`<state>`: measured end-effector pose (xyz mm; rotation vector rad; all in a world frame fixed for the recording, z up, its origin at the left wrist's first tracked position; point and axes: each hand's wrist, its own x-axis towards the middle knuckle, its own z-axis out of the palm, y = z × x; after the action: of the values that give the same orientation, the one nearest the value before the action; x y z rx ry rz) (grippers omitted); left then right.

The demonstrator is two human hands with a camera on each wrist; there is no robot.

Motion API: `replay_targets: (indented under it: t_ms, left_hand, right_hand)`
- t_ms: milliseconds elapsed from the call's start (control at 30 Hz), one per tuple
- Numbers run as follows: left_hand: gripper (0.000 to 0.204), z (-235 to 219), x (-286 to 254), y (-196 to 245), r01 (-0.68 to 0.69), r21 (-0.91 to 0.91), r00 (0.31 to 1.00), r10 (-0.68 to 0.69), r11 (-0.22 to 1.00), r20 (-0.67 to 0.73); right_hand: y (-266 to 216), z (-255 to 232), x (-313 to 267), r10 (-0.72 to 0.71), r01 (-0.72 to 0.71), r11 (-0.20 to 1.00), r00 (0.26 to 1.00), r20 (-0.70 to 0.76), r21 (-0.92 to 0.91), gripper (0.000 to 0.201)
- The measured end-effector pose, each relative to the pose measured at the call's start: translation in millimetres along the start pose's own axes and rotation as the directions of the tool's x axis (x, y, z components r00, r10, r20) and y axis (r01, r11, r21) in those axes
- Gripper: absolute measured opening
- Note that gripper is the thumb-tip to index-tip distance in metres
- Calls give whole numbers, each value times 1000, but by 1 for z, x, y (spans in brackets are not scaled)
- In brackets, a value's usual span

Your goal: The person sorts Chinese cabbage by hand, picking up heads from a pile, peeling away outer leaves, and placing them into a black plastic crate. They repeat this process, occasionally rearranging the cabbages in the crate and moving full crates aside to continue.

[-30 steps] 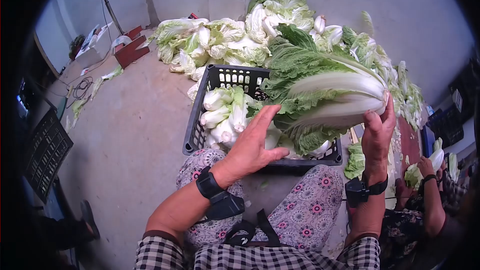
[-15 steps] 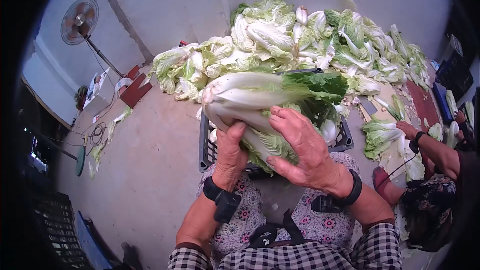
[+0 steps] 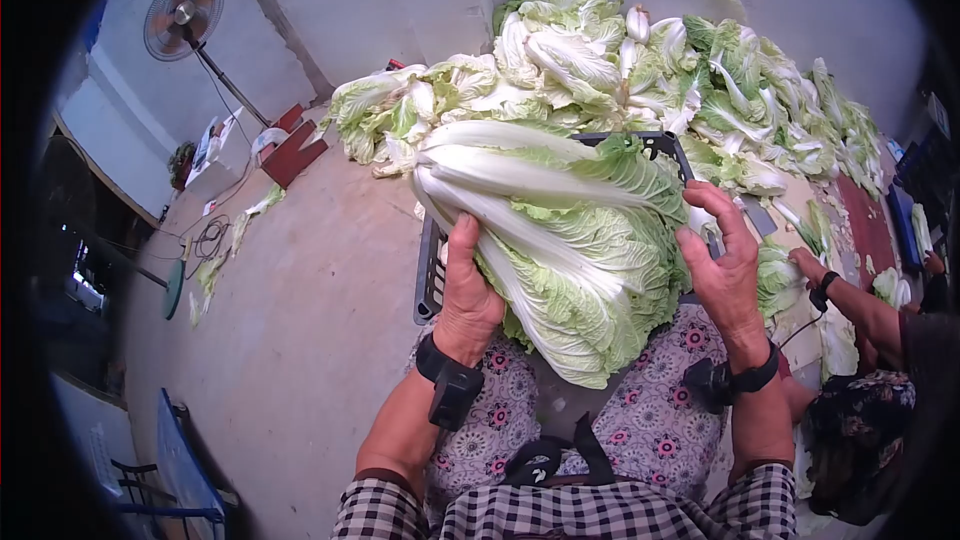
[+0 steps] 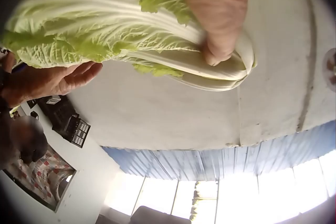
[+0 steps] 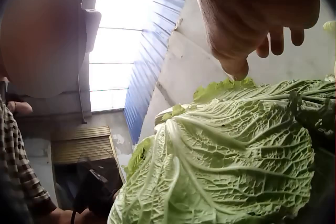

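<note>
A large Chinese cabbage (image 3: 560,240) lies tilted across the head view, its white base to the left and its leafy end to the right. My left hand (image 3: 466,302) grips it near the base, thumb on top. Beside the leafy end is my right hand (image 3: 728,275), fingers bent loosely and holding nothing. In the left wrist view the left hand (image 4: 218,8) has its thumb pressed on the white stalks. The right wrist view has the right hand (image 5: 257,19) just above the crinkled leaves (image 5: 220,161). A black crate (image 3: 430,270) is partly hidden beneath the cabbage.
Behind the crate, a heap of cabbages and loose leaves (image 3: 570,60) lies against the wall. At the right, another person's hand (image 3: 808,265) touches a cabbage (image 3: 775,280). A standing fan (image 3: 184,14) and a red box (image 3: 293,152) are at the back left.
The cabbage has swung round: its base pointed right in my right hand, and now points left in my left. My right hand has since moved off toward the leafy end.
</note>
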<state>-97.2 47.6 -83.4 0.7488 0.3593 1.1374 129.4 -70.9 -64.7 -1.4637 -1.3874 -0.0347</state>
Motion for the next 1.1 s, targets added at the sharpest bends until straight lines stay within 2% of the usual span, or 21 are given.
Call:
replay_targets:
  t_ms: [100, 133, 200, 233, 267, 367, 433, 500, 533, 567, 633, 667, 767, 800, 900, 1033, 1100]
  left_hand:
    - [60, 2, -2, 1, 29, -8, 999, -29, 1000, 20]
    - [60, 4, -4, 2, 56, -37, 998, -55, 998, 24]
    - [60, 9, -5, 6, 114, -92, 993, -111, 989, 41]
    - [60, 10, -5, 5, 100, -65, 995, -98, 993, 30]
    - [60, 11, -5, 5, 86, -36, 996, -85, 996, 18]
    - [58, 8, -5, 6, 90, 23, 996, -90, 996, 13]
    - [58, 8, -3, 5, 91, 25, 996, -91, 996, 19]
    - [59, 11, -2, 5, 85, 6, 996, -85, 996, 23]
    - [57, 16, -6, 7, 74, 48, 997, -75, 996, 23]
    - [56, 16, -7, 6, 78, 11, 996, -79, 997, 51]
    - [56, 12, -3, 3, 23, 26, 1000, -23, 999, 19]
    - [56, 11, -2, 4, 24, 31, 1000, -24, 999, 16]
    - [56, 10, 0, 4, 20, 31, 1000, -20, 999, 8]
    - [55, 9, 0, 4, 18, 28, 1000, -18, 999, -1]
    - [56, 7, 0, 1, 16, 42, 1000, -16, 999, -7]
    - [56, 13, 0, 1, 53, 22, 999, -53, 998, -3]
    - [55, 12, -1, 1, 75, -2, 997, -75, 997, 10]
  right_hand:
    - [-6, 9, 1, 8, -5, 991, 1000, 15, -133, 37]
    - [-1, 13, 0, -4, 10, 987, 999, 37, -163, 32]
    - [18, 12, 0, -14, 27, 994, 992, 128, -104, 26]
    - [25, 10, 1, -25, 38, 997, 985, 173, -70, 24]
    - [27, 6, 0, 72, -68, 997, 985, 158, -30, 17]
    - [22, -6, 6, 255, -276, 958, 945, 204, 83, 22]
    - [14, -2, 3, 32, -34, 999, 981, 192, 10, 29]
    - [17, 1, -1, -147, 185, 974, 957, 251, -133, 32]
    - [24, -3, -1, -144, 189, 976, 933, 330, -106, 35]
    - [29, -11, 1, -50, 83, 993, 937, 345, -81, 36]
    - [28, -20, 9, 102, -111, 994, 911, 400, -2, 39]
    - [22, -19, 9, 33, -32, 999, 945, 325, -8, 40]
    - [22, -9, 1, -2, 11, 1000, 920, 392, -23, 41]
    - [25, -9, 0, 74, -59, 997, 884, 461, -48, 42]
    - [30, -17, 2, -15, 54, 993, 937, 348, -104, 41]
    - [20, -42, 18, -19, 90, 972, 951, 309, -218, 32]
    - [24, -45, 19, -72, 127, 972, 964, 258, -200, 29]
